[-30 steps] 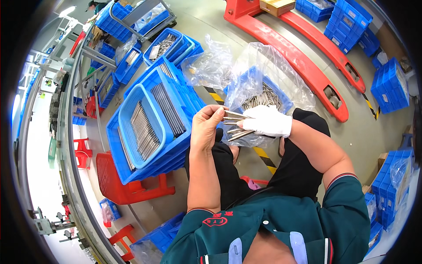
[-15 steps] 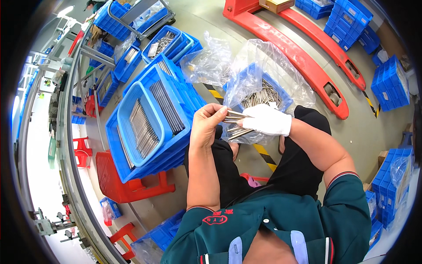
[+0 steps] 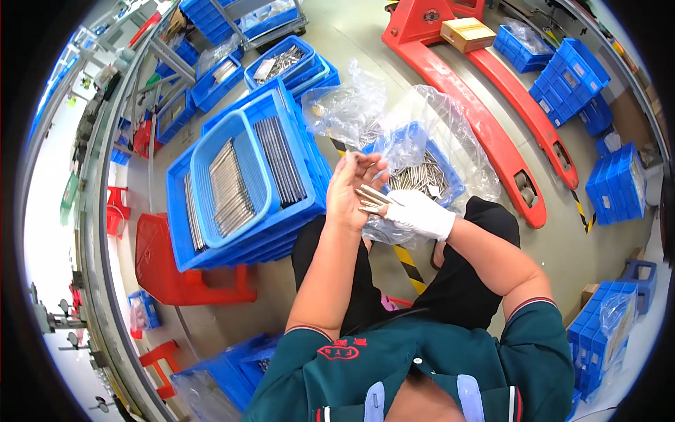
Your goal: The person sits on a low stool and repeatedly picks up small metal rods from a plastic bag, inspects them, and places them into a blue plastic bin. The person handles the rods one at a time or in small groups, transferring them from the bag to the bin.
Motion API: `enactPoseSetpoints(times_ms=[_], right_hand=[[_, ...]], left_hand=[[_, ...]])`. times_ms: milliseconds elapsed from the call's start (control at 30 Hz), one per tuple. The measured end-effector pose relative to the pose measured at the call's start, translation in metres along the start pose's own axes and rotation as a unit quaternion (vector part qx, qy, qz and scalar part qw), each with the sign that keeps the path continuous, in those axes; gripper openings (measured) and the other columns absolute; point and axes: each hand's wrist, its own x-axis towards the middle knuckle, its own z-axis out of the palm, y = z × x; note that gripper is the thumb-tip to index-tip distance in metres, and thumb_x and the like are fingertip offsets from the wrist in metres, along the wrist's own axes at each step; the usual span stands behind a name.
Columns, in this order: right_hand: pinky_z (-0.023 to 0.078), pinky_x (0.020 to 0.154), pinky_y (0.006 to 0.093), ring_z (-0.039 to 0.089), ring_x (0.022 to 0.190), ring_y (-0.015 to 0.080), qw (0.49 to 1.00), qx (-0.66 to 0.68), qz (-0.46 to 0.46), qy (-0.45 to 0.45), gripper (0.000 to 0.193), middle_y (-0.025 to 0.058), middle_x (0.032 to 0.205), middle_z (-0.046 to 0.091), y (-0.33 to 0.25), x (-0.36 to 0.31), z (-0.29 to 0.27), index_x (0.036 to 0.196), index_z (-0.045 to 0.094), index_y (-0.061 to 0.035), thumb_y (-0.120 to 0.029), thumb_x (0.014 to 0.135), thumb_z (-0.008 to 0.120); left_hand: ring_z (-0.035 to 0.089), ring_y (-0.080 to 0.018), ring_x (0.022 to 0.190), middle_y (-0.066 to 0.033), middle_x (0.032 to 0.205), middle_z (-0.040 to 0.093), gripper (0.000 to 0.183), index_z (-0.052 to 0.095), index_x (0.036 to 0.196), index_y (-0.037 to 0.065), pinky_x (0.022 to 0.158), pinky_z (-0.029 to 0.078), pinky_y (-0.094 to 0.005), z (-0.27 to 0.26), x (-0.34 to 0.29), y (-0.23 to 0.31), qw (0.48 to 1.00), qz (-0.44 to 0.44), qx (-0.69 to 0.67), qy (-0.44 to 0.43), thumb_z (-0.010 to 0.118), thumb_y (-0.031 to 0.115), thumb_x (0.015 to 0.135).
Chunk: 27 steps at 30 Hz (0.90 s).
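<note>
My bare left hand [image 3: 347,191] is raised with its palm turned toward the right hand and its fingers apart. In my right hand [image 3: 422,214], which wears a white glove, several thin metal rods [image 3: 370,200] are gripped, their ends pointing at the left palm. Whether those ends touch the palm I cannot tell. Just beyond the hands stands a blue crate [image 3: 458,191] of loose metal rods [image 3: 420,177], partly covered by clear plastic film [image 3: 460,126]. To the left, a light blue basket [image 3: 264,176] holds a row of silver rods [image 3: 230,188].
The basket sits on stacked blue crates [image 3: 184,243], beside darker rods [image 3: 279,160]. A red stool [image 3: 158,264] stands left of the stack. A red pallet jack [image 3: 464,105] bearing a small box [image 3: 467,34] lies at the far right. More blue crates [image 3: 615,184] stand along the right.
My left hand has let go of the rod ends and opened its fingers. The right hand keeps its rods. The whole view has shifted slightly.
</note>
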Motion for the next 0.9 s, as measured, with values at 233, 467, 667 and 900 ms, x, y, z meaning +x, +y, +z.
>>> enactPoseSetpoints(times_ms=[233,467,667,900], right_hand=[[0.043,0.06,0.0243,0.056,0.069,0.009,0.952,0.22,0.077,-0.198,0.019,0.0023,0.076,0.064,-0.009,-0.008,0.009,0.088,0.063,-0.0053,-0.024,0.084,0.061],[0.035,0.042,0.0239,0.047,0.047,0.0079,0.842,0.49,0.114,-0.193,0.009,-0.0027,0.06,0.049,-0.001,0.002,0.02,0.082,0.054,-0.0111,-0.015,0.088,0.059],[0.044,0.056,0.0233,0.053,0.059,0.0089,0.886,0.411,-0.111,0.181,0.016,0.0006,0.068,0.055,-0.015,0.014,0.004,0.094,0.052,-0.0047,-0.019,0.091,0.058],[0.044,0.058,0.0215,0.054,0.063,0.0082,0.865,0.401,-0.145,0.263,0.013,0.002,0.07,0.055,-0.036,0.019,0.019,0.094,0.051,-0.0042,-0.006,0.087,0.061]], left_hand=[[0.06,-0.0151,0.088,-0.0093,0.094,0.065,0.027,0.057,0.095,0.001,0.08,0.047,-0.0284,0.007,-0.011,0.005,0.867,-0.093,0.42,-0.252,0.054,0.028,0.093],[0.062,-0.0269,0.095,-0.017,0.101,0.063,0.026,0.053,0.096,0.005,0.081,0.05,-0.0377,0.009,-0.006,0.008,0.977,-0.052,0.193,-0.079,0.052,0.031,0.094],[0.057,-0.0272,0.101,-0.0116,0.104,0.063,0.031,0.056,0.105,0.01,0.094,0.041,-0.0448,-0.013,0.013,-0.052,0.984,-0.119,-0.132,0.021,0.038,0.034,0.098],[0.058,-0.0243,0.101,-0.0113,0.107,0.062,0.029,0.058,0.108,0.003,0.092,0.045,-0.0391,0.016,0.002,-0.052,0.973,-0.078,-0.212,0.039,0.045,0.026,0.096]])
